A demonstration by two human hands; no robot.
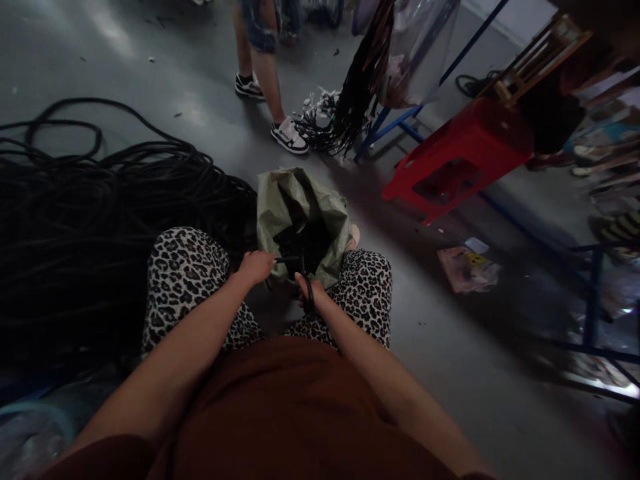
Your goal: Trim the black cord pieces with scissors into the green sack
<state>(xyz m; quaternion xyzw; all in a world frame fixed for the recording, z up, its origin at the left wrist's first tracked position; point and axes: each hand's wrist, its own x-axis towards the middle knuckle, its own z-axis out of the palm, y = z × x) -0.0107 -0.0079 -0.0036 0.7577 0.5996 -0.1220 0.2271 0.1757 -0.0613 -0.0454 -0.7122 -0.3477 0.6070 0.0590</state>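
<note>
Grey, glossy concrete floor (pixel 475 373) (dim workshop); my left hand (pixel 256 267) and right hand (pixel 306 297) each pinch a thin black cable piece (pixel 293 260) over the woven green sack (pixel 300 220) between my knees.

Cable heap (pixel 100 220) blocks the left, green sack (pixel 300 213) stands ahead (between the knees); bare floor (pixel 450 360) lies right

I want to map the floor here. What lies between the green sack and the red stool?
In the head view, only bare grey floor lies between the green sack and the red stool.
</note>
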